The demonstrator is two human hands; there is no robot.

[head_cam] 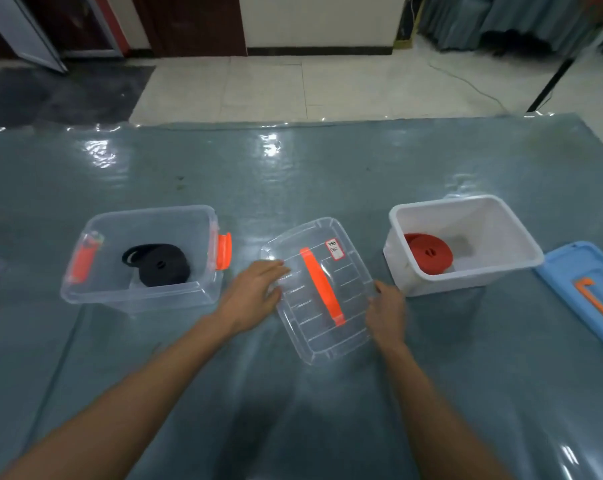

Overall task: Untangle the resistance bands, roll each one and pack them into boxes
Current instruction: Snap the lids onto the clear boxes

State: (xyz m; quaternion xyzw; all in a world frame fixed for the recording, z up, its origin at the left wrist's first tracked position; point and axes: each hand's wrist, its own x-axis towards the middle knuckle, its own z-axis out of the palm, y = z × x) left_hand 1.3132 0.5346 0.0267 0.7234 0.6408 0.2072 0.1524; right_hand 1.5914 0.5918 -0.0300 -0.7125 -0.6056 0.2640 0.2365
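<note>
Left container: a clear box [140, 301], rectangular with rounded corners, see-through plastic, open on top, standing on the left of the table.
Its contents: one black band [161, 265], rolled into a flat coil and lying on the box floor, with a loose loop sticking out at its left side.
Its fittings: two orange latches, one on the right end [224, 251] and one on the left end [83, 261], seen through the wall.
Right container: a white box [442, 285], opaque plastic with a thick rim, open on top, well apart from the clear one.
Its contents: one red band [430, 252], rolled into a tight flat disc and leaning against the inner left wall.
Middle: a clear lid [324, 334], ribbed see-through plastic, lying at a slant between the two boxes. Along its middle runs an orange handle [322, 285], and a small handwritten label [334, 249] sits near its far corner. Whether it is raised off the table cannot be told.
Left hand [255, 296]: holds the lid's left edge, fingers on top and thumb at the rim.
Right hand [386, 310]: grips the lid's right edge, fingers curled round it.
Far right: a blue lid [577, 271], opaque, flat on the table beside the white box and partly out of view.
Surface: the table [293, 174] has a glossy grey-blue plastic sheet over it, wrinkled, with bright glare patches.
</note>
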